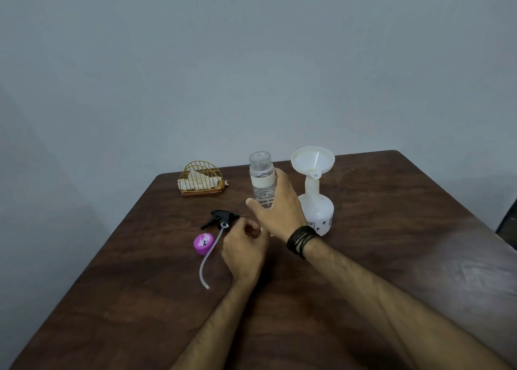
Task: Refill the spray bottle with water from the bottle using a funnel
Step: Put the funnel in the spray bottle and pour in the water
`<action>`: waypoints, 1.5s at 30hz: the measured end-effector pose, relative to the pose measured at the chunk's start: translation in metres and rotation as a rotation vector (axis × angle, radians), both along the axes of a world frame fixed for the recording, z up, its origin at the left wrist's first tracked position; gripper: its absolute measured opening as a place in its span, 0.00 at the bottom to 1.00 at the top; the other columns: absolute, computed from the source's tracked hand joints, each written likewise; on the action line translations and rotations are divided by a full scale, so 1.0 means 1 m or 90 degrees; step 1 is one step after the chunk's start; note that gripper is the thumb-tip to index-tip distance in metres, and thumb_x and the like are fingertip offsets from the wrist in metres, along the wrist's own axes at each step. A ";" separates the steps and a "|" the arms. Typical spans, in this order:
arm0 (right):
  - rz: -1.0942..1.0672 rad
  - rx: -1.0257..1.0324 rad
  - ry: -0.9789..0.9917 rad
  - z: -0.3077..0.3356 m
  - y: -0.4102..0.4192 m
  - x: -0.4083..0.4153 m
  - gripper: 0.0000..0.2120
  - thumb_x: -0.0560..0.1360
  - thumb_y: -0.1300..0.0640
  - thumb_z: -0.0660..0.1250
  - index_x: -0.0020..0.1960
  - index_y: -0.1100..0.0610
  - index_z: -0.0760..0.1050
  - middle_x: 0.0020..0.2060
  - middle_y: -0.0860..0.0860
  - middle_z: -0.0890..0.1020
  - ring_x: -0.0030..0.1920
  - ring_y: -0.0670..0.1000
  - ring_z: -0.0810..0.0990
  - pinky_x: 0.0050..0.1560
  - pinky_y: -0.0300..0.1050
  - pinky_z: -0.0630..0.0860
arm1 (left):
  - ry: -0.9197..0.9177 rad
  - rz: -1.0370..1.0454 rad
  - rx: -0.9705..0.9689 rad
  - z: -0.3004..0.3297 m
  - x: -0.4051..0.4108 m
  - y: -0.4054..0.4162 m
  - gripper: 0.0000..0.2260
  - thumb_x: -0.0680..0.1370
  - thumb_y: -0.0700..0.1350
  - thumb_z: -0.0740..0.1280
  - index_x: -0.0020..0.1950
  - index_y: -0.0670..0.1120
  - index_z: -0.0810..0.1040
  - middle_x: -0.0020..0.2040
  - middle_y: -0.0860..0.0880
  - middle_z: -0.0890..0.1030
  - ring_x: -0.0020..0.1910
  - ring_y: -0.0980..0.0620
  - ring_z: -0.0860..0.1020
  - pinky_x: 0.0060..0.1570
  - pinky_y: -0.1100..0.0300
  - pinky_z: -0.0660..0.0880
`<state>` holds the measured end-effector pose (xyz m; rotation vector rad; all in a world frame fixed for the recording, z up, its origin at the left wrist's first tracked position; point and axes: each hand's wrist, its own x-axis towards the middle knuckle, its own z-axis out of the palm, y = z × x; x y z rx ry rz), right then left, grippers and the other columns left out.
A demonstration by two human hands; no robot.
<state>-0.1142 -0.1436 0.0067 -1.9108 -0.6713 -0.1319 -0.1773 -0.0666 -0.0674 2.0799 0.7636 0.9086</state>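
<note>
Head view: our right hand [275, 201] has its fingers [253, 201] wrapped round the uncapped water bottle [261, 178], apparently ready to lift and pour. Our left hand [243, 248] rests loosely curled on the desk [391, 257], holding nothing, just beside the removed spray head [221, 220] and purple cap [203, 243]. Right of the bottle, the funnel [312, 159] sits in the spray bottle [317, 210], waiting for water.
</note>
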 end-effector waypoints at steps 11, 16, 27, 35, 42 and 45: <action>0.004 0.028 -0.022 0.001 0.007 0.002 0.20 0.71 0.47 0.74 0.56 0.51 0.69 0.50 0.45 0.80 0.48 0.47 0.80 0.48 0.44 0.78 | -0.089 -0.181 -0.240 -0.002 0.010 0.037 0.16 0.74 0.30 0.66 0.54 0.47 0.83 0.47 0.51 0.87 0.50 0.53 0.84 0.52 0.58 0.81; 0.046 0.078 -0.096 0.010 -0.019 -0.011 0.20 0.73 0.43 0.72 0.56 0.51 0.69 0.47 0.43 0.80 0.47 0.42 0.81 0.46 0.41 0.80 | -0.068 -0.222 -0.261 -0.002 0.030 0.042 0.06 0.78 0.45 0.72 0.55 0.50 0.83 0.48 0.52 0.87 0.49 0.54 0.85 0.52 0.54 0.81; -0.033 0.170 -0.253 0.035 -0.098 -0.001 0.21 0.71 0.48 0.72 0.58 0.56 0.70 0.43 0.41 0.79 0.42 0.39 0.81 0.39 0.29 0.75 | -0.055 -0.409 -0.168 0.037 0.091 -0.009 0.20 0.69 0.55 0.76 0.58 0.50 0.81 0.54 0.52 0.85 0.55 0.51 0.83 0.57 0.46 0.80; -0.030 0.091 -0.218 0.046 -0.140 0.042 0.19 0.73 0.55 0.75 0.57 0.54 0.69 0.44 0.42 0.80 0.43 0.38 0.81 0.40 0.29 0.75 | -0.108 -0.453 -0.128 0.036 0.092 -0.034 0.11 0.78 0.54 0.70 0.56 0.51 0.82 0.51 0.53 0.85 0.54 0.53 0.83 0.58 0.46 0.79; 0.019 -0.065 -0.218 0.049 -0.150 0.070 0.22 0.72 0.51 0.74 0.60 0.48 0.67 0.44 0.42 0.80 0.41 0.42 0.80 0.42 0.36 0.75 | -0.136 -0.415 -0.061 0.019 0.067 -0.016 0.08 0.82 0.53 0.64 0.57 0.51 0.76 0.48 0.54 0.82 0.50 0.55 0.81 0.50 0.56 0.78; 0.022 -0.146 -0.250 0.053 -0.147 0.077 0.25 0.73 0.46 0.72 0.64 0.48 0.65 0.46 0.44 0.80 0.43 0.47 0.81 0.44 0.47 0.79 | -0.151 -0.390 -0.029 0.018 0.060 -0.016 0.16 0.79 0.59 0.63 0.65 0.58 0.70 0.54 0.57 0.82 0.54 0.59 0.80 0.51 0.69 0.75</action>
